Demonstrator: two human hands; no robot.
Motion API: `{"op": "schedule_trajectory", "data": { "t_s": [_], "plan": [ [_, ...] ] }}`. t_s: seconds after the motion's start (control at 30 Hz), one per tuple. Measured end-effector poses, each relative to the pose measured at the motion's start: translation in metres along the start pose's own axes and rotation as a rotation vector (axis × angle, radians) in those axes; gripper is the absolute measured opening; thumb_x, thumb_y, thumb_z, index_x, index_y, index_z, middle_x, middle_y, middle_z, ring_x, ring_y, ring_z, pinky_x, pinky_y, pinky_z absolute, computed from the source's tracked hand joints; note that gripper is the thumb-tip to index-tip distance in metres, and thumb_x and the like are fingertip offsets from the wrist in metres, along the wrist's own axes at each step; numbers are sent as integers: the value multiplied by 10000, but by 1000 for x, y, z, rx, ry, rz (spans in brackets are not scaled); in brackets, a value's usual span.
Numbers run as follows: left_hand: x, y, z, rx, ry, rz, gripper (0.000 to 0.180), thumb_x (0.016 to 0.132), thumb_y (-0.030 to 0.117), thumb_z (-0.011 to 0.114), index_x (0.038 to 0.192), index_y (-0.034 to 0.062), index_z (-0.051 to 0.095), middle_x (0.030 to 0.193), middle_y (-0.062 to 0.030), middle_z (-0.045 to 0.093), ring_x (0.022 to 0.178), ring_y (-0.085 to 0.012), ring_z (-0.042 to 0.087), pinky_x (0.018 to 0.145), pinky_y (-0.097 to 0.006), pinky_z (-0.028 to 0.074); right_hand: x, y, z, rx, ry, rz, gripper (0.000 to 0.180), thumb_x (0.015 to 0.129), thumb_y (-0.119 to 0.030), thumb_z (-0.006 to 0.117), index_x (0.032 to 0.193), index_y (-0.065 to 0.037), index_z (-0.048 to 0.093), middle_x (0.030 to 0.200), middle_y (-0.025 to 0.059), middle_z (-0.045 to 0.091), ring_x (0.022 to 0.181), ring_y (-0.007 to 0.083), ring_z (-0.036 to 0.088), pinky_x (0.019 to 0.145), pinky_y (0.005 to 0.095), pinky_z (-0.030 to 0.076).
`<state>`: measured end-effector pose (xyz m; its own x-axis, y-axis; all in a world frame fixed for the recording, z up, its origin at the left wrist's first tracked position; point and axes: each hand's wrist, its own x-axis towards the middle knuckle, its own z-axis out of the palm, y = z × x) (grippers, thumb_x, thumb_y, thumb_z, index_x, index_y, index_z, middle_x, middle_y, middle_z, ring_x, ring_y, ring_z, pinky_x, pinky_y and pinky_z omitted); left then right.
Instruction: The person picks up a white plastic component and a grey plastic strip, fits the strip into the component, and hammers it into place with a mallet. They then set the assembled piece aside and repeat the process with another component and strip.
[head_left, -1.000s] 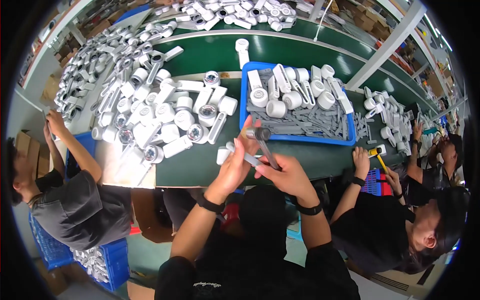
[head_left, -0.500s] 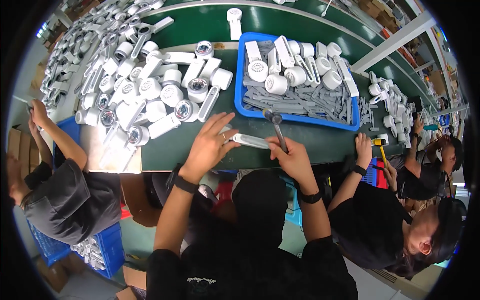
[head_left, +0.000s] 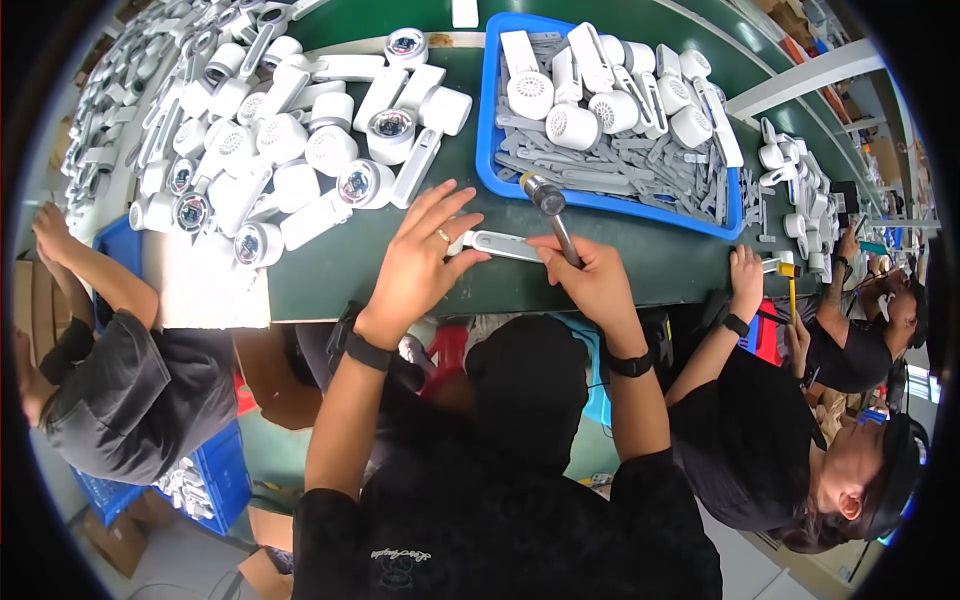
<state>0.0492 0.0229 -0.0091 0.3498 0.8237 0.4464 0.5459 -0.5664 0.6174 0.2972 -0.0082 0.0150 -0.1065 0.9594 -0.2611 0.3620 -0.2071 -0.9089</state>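
Observation:
My left hand (head_left: 420, 262) rests over the left end of a white handheld fan (head_left: 505, 246), its thumb and forefinger closed about it. The fan's handle with a grey strip along it points right, low over the green bench; its round head is hidden by the hand. In my right hand (head_left: 592, 280) is a hammer (head_left: 560, 232), its metal head up and leaning left above the fan. The right fingertips also touch the handle's right end.
Beyond the hands stands a blue tray (head_left: 487, 150) of grey strips (head_left: 610, 175) with white fans on top. A heap of white fans (head_left: 300, 160) covers the left side. A co-worker (head_left: 750, 430) holding a yellow-headed hammer (head_left: 790, 275) is at right; another person (head_left: 140, 390) works at left.
The view has shifted, so the bench and tray sit higher in the picture. Both hands stay on the fan; the hammer's head has risen slightly and tips more to the left.

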Motion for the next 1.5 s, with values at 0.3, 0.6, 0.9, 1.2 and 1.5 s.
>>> {"op": "schedule_trajectory", "data": {
  "t_s": [0.3,0.6,0.9,1.2,1.5],
  "plan": [
    [-1,-10,3,171,19,224,341,748,147,874,1050,69,738,1236,-52,719,1297,-329,597,1060,-516,502,4,-15,-8,-47,-70,121,199,989,-147,682,1142,-64,779,680,-63,554,636,24,485,568,226,351],
    [6,-9,-2,411,-107,432,303,806,194,837,1052,67,713,1043,-43,702,1106,-292,647,988,-503,534,5,-23,-6,-66,-11,233,307,1005,-199,677,1284,-76,720,664,-22,620,487,17,435,458,231,318],
    [0,-10,7,309,1,332,352,773,158,859,1084,73,717,1108,-63,724,1143,-309,650,1029,-552,506,6,11,0,395,-62,319,388,1037,-273,641,1306,4,670,823,89,764,395,20,391,370,213,262],
    [21,6,14,162,-162,370,197,841,173,770,1036,151,792,1055,-42,754,989,-224,716,1020,-421,538,8,13,-2,403,-66,306,385,1027,-292,661,1310,-33,677,798,77,741,411,27,398,382,222,276],
    [22,6,15,159,-138,419,221,815,131,816,1035,129,795,997,-42,758,878,-232,721,905,-384,590,-84,20,-14,549,79,89,491,1132,-220,402,1598,-74,353,731,-3,456,445,63,396,419,211,344]
  ]
}}
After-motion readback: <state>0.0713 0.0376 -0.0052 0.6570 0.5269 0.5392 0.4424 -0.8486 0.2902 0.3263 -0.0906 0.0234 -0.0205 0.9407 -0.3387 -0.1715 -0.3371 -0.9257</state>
